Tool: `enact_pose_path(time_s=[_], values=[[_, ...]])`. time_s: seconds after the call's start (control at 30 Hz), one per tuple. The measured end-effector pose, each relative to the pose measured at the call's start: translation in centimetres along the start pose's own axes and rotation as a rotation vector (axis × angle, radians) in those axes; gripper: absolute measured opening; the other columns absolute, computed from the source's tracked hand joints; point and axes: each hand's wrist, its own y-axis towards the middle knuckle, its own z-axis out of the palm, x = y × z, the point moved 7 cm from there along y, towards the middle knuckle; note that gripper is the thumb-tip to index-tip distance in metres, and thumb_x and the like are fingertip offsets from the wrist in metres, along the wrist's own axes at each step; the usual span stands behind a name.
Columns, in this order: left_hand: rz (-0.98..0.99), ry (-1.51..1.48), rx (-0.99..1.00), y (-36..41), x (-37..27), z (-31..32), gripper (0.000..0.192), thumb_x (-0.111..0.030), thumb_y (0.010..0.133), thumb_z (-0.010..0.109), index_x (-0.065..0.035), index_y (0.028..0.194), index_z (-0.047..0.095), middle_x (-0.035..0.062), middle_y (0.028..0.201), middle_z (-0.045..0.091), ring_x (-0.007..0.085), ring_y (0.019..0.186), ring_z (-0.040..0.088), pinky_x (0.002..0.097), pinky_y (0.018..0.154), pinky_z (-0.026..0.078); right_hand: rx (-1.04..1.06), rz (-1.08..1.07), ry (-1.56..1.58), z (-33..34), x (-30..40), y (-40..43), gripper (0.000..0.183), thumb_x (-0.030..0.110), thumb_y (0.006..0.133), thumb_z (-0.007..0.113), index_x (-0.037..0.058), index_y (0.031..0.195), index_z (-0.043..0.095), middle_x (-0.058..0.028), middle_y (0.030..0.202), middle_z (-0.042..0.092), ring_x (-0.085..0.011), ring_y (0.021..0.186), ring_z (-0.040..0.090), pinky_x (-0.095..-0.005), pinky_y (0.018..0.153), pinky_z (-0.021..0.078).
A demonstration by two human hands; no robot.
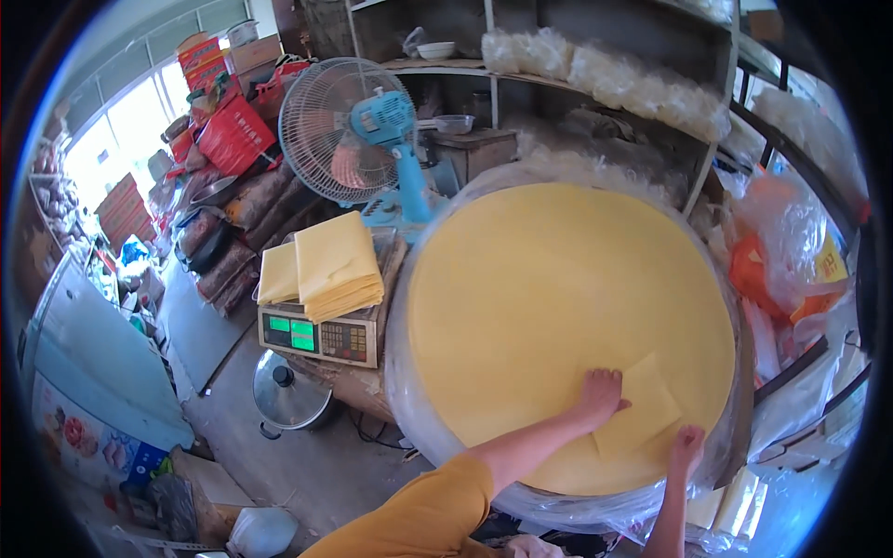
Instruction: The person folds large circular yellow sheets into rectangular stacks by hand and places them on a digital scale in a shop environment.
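A large round stack of thin yellow sheets lies before me on clear plastic film. On its near right part is a folded yellow sheet, nearly the same colour as the stack. My left hand is at the left edge of this folded piece, fingers curled down on it and thumb towards the right. By its lower right corner, near the stack's rim, my right hand has its fingers bunched at the sheet. The fingertips of both hands are partly hidden.
Left of the stack, folded yellow sheets lie on a digital scale with lit displays. A blue fan stands behind it. Below the scale sits a glass-lidded pot. Shelves with bagged goods line the back; plastic bags crowd the right.
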Motion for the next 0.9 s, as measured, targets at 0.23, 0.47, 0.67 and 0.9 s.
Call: enact_pose_path(time_s=[0.23,0.47,0.67,0.9], values=[[-0.087,-0.936,0.141,-6.8,1.9,3.7,0.049,-0.019,0.08,0.06,0.0067,0.118,0.044,0.0253,0.108,0.056,0.0359,0.103,0.055,0.0397,0.088,0.043,0.451,0.317,0.813,4.7,1.1,-5.8,0.024,0.013,0.081,0.062,-0.0002,0.1,0.056,-0.0052,0.076,0.059,-0.0126,0.062,0.057,-0.025,0.055,0.0474],[0.01,-0.935,-0.3,-12.9,7.8,-7.0,0.045,-0.004,0.076,0.057,-0.0038,0.12,0.046,0.0199,0.105,0.059,0.0376,0.091,0.059,0.0422,0.079,0.048,-0.073,-0.613,-0.124,-2.5,21.3,-8.8,0.046,0.005,0.069,0.069,0.002,0.112,0.055,-0.0165,0.122,0.05,-0.029,0.124,0.04,-0.041,0.103,0.0311],[0.282,-0.385,-0.063,-15.4,8.1,-16.5,0.049,-0.005,0.08,0.054,-0.0087,0.127,0.043,0.0196,0.114,0.055,0.034,0.103,0.055,0.039,0.085,0.045,0.347,-1.322,-0.422,-2.1,35.6,-13.5,0.036,0.006,0.064,0.07,0.0065,0.099,0.062,-0.0125,0.1,0.061,-0.0306,0.102,0.055,-0.0428,0.094,0.0371],[-0.062,-0.771,-1.048,-20.6,16.1,-17.8,0.071,-0.005,0.079,0.062,-0.0005,0.138,0.022,0.0169,0.129,0.044,0.0259,0.124,0.039,0.0339,0.1,0.034,0.5,-0.549,0.306,0.9,34.8,-10.0,0.007,0.001,0.075,0.063,-0.0007,0.081,0.059,-0.0043,0.069,0.062,-0.0151,0.067,0.061,-0.0248,0.06,0.0467]])
